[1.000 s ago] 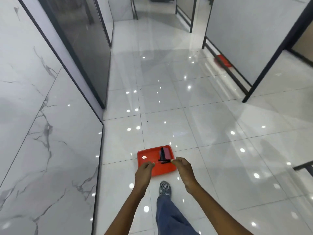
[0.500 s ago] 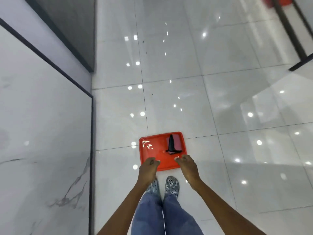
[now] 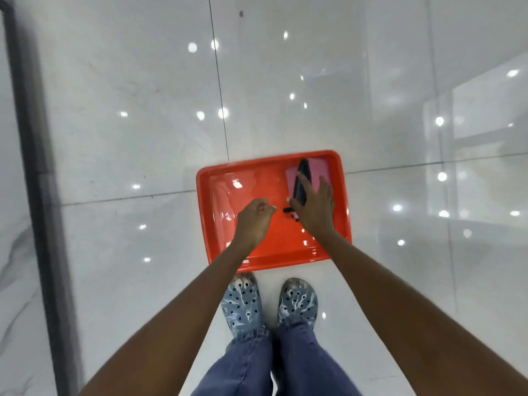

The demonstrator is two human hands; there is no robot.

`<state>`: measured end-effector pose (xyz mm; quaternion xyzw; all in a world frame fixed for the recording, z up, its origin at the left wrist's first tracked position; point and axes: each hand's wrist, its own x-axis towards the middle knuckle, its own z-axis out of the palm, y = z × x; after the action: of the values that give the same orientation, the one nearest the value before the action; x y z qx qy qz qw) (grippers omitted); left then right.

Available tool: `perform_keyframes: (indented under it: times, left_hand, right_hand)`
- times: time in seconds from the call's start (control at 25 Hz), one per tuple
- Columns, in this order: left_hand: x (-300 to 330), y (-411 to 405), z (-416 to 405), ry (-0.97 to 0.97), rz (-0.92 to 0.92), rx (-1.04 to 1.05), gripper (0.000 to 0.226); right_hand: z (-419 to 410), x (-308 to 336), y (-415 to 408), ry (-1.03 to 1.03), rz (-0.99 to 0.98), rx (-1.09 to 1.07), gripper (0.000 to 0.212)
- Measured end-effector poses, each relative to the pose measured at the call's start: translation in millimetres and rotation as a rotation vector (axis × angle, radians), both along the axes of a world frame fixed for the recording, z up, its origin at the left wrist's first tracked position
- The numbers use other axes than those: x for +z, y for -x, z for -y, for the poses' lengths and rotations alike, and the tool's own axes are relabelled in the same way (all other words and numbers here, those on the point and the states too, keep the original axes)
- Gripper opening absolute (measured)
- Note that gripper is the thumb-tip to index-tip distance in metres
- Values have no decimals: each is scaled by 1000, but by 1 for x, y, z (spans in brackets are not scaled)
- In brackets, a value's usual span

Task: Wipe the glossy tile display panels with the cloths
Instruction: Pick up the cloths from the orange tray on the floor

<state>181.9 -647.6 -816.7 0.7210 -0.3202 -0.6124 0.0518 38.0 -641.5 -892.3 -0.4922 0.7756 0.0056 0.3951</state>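
A red tray (image 3: pixel 217 224) lies on the glossy white floor just ahead of my feet. In its far right corner a pink cloth (image 3: pixel 321 168) lies flat, with a black handled tool (image 3: pixel 303 181) on top of it. My right hand (image 3: pixel 314 207) is down over the tool, thumb on its left side and fingers across it onto the cloth. My left hand (image 3: pixel 254 221) hovers over the middle of the tray, loosely curled and holding nothing. A glossy marble display panel (image 3: pixel 11 267) with a black frame (image 3: pixel 37 167) stands along the left edge.
My two feet in patterned blue clogs (image 3: pixel 243 304) stand right behind the tray's near rim. Polished floor tiles (image 3: pixel 400 281) with ceiling-light reflections spread out on every side.
My view has tipped down over the tray. Both hands have left its near rim; the right one has reached forward onto the black tool, and the left one has moved over the tray's middle.
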Motion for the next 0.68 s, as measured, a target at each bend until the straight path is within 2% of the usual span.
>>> perform_keyframes:
  times: [0.2, 0.28, 0.36, 0.44, 0.56, 0.68]
  left_hand:
    - [-66, -3, -5, -4, -14, 32, 35]
    - [-71, -3, -4, -2, -18, 32, 35]
    - [-69, -3, -1, -5, -19, 36, 35]
    - [-54, -1, 2, -15, -22, 52, 35]
    - [-10, 7, 6, -31, -22, 53, 35]
    - [48, 17, 8, -53, -24, 55, 35]
  right_hand:
    - [3, -85, -9, -19, -203, 106, 81]
    - [1, -96, -11, 7, -337, 147, 75]
    - [1, -93, -7, 46, -362, 147, 68]
    - [-1, -76, 5, 130, -271, 145, 71]
    - [-8, -22, 18, 258, -31, 139, 70]
    - [-16, 61, 12, 231, 212, -88, 60]
